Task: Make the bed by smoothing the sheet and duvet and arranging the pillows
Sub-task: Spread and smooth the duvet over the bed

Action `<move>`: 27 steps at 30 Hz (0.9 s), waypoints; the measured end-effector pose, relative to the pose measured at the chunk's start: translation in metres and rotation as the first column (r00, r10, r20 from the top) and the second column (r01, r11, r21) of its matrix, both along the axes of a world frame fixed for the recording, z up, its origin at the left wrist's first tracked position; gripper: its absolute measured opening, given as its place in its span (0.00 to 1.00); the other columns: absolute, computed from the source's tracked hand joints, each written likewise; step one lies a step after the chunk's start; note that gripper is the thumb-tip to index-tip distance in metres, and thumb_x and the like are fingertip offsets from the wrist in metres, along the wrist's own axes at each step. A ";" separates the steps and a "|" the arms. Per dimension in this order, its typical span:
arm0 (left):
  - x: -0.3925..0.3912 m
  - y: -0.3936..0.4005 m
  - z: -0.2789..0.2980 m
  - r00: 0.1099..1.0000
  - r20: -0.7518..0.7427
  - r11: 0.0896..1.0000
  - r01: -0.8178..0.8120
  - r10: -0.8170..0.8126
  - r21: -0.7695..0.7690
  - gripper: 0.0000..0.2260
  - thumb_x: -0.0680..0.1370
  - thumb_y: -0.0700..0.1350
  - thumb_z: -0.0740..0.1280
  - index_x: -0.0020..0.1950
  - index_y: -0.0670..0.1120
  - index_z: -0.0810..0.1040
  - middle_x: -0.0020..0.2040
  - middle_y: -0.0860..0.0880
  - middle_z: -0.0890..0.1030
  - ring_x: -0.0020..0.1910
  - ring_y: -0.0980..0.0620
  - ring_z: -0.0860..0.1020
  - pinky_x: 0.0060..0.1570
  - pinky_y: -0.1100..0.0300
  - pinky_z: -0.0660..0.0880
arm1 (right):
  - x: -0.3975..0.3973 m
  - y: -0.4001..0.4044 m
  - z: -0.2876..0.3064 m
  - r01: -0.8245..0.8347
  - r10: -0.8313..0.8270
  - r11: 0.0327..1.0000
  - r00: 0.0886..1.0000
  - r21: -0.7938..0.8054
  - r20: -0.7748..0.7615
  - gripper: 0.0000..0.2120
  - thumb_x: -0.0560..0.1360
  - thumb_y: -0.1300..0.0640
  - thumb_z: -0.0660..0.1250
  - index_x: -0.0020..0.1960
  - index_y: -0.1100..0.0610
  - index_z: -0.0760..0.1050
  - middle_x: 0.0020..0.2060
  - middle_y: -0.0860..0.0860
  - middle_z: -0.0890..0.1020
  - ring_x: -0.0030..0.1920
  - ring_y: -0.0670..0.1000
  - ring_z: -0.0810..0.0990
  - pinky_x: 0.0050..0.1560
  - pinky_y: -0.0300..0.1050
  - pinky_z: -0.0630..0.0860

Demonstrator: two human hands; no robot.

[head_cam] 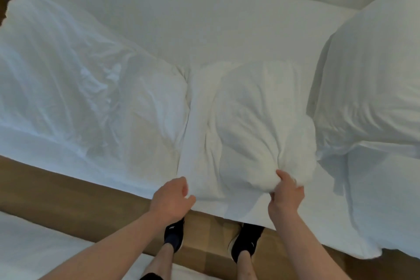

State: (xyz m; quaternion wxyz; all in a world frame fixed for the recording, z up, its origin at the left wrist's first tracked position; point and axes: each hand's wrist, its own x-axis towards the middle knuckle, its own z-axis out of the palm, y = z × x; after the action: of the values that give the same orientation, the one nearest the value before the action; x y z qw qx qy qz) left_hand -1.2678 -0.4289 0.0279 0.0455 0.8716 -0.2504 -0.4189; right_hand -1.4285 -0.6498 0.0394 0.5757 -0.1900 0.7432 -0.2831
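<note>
- Visibility first: everything on the bed is white on white, so edges between layers are hard to trace; frame cuts off the crumpled white duvet [75, 79] at left and the plump white pillow [372, 88] at right.
- Left side: the duvet lies bunched over the left part of the flat white fitted sheet [204, 18]; its right end is just beside the middle pillow.
- Lower left corner: second white bed surface [34, 248], cropped, detail unreadable.
- Strip of brown wooden floor [68, 188] runs between the two beds.
- Left hand [171, 198]: fingers curled under the near edge of the soft white middle pillow [250, 125], thumb on top. Fingertips hidden by the fabric, so depth of grip can't be told.
- Middle pillow sits at the near edge of the mattress, between duvet and right pillow; loose pillowcase end hangs over the edge.
- Black sneakers [246, 243]: two, on the floor below the pillow edge, partly hidden by forearms and overhanging cloth.
- Right hand [286, 195]: thumb and fingers pinch a bunched fold of the middle pillow's near right corner; fingers close together, tips buried in cloth.
- Right pillow stands higher, touching the middle pillow's right side.
- Counts: two pillows, one duvet, two hands, two shoes.
</note>
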 end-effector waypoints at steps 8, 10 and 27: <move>0.021 -0.019 -0.016 0.992 0.093 0.990 0.091 -0.081 -0.106 0.18 0.75 0.56 0.69 0.61 0.52 0.71 0.62 0.53 0.71 0.57 0.51 0.73 0.58 0.55 0.70 | -0.140 0.044 0.020 -0.160 0.190 0.982 0.882 0.105 -0.431 0.25 0.72 0.65 0.74 0.69 0.59 0.75 0.62 0.55 0.81 0.60 0.55 0.79 0.64 0.51 0.73; 0.032 -0.018 -0.021 0.986 0.085 0.989 0.145 -0.144 -0.004 0.18 0.75 0.55 0.69 0.63 0.52 0.71 0.65 0.51 0.71 0.59 0.50 0.73 0.58 0.56 0.70 | -0.173 0.058 -0.003 -0.331 0.490 0.847 0.789 0.416 -0.370 0.34 0.70 0.59 0.77 0.73 0.60 0.68 0.63 0.58 0.79 0.61 0.60 0.78 0.66 0.56 0.74; 0.105 -0.213 -0.048 0.960 0.225 0.971 0.198 -0.165 -0.135 0.29 0.71 0.57 0.75 0.68 0.49 0.72 0.68 0.48 0.69 0.65 0.46 0.72 0.59 0.48 0.75 | -0.038 -0.132 -0.099 -0.758 0.708 0.644 0.537 0.107 -0.458 0.50 0.71 0.43 0.78 0.82 0.55 0.53 0.78 0.57 0.66 0.77 0.58 0.67 0.75 0.55 0.66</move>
State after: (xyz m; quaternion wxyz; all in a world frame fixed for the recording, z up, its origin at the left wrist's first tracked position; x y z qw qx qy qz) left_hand -1.1630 -0.6422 -0.0198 0.0478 0.8784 -0.3647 -0.3052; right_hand -1.4663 -0.7822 -0.0598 0.4365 -0.5747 0.6923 -0.0006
